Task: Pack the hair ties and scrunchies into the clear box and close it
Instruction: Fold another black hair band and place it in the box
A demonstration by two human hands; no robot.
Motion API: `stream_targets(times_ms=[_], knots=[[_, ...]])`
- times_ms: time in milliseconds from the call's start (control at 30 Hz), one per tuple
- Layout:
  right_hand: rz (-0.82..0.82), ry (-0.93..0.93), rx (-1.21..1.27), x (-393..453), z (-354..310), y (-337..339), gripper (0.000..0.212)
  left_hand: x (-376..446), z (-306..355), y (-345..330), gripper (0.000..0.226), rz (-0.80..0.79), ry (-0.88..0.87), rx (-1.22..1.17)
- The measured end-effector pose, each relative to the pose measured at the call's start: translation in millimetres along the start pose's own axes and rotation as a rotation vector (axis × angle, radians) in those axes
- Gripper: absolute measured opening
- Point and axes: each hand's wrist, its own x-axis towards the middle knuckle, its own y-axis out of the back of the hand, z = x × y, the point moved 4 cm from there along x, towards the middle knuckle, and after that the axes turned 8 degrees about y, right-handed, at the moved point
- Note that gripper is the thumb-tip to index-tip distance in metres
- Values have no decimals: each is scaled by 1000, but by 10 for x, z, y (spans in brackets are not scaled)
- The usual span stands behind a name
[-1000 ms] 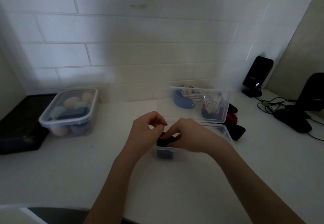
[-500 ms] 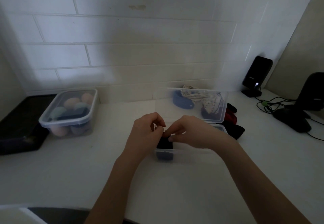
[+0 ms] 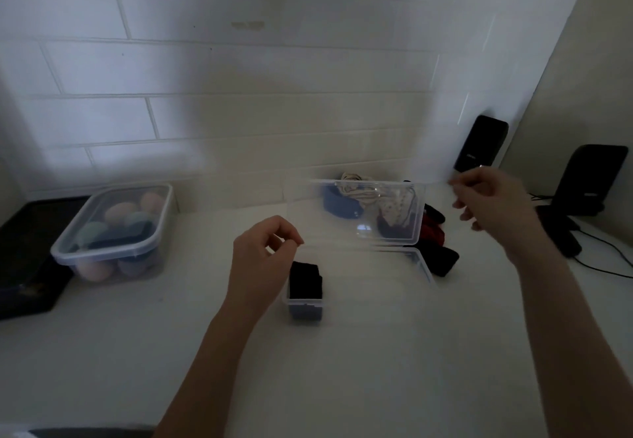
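The clear box [image 3: 424, 266] lies open on the white counter, its hinged lid [image 3: 416, 232] standing up at the back. A dark scrunchie [image 3: 305, 280] sits in the box's left end. Behind the lid lie a blue scrunchie [image 3: 337, 206], a pale patterned one [image 3: 388, 206], and red [image 3: 432, 234] and black [image 3: 442, 259] ones to the right. My left hand [image 3: 262, 256] hovers just left of the dark scrunchie, fingers loosely curled, holding nothing. My right hand [image 3: 493, 203] is raised at the right above the loose scrunchies, fingers apart, empty.
A lidded plastic container [image 3: 113, 232] of pastel sponges stands at the left, beside a dark tray [image 3: 24, 266]. Two black speakers [image 3: 479, 144] [image 3: 592, 180] and cables [image 3: 603, 252] occupy the right back corner. A tiled wall runs behind.
Both hands have left the dark scrunchie in the box. My right hand has swung up and to the right; my left hand has drawn slightly back to the left.
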Motion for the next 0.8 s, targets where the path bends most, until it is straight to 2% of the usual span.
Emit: stream_targets(times_ms=[33, 100, 167, 300, 367, 433, 500, 567, 667, 800], knots=[[-77, -68, -79, 20, 150, -65, 11, -2, -6, -11, 27, -10, 4, 2], [-329, -195, -240, -17, 401, -250, 20, -3, -23, -14, 28, -12, 23, -9], [-486, -181, -397, -74, 523, -410, 30, -3, -29, -7, 29, -6, 39, -13], [-465, -60, -451, -98, 475, -533, 24, -13, -3, -25, 28, -26, 42, -24], [-418, -39, -426, -77, 415, -512, 19, -25, 17, -40, 33, -25, 34, -17], [-257, 23, -375, -47, 291, -438, 16, -27, 85, -45, 35, -15, -30, 29], [-63, 109, -273, -39, 113, -340, 18, -9, 225, -68, 26, -21, -136, 67], [65, 181, -104, -48, -96, -253, 16, 15, 409, -123, 15, -48, -246, 78], [161, 241, 93, -111, -354, -157, 15, 23, 713, -242, 10, -85, -361, 52], [259, 245, 223, -229, -589, -63, 25, 12, 1045, -431, 24, -169, -443, 7]])
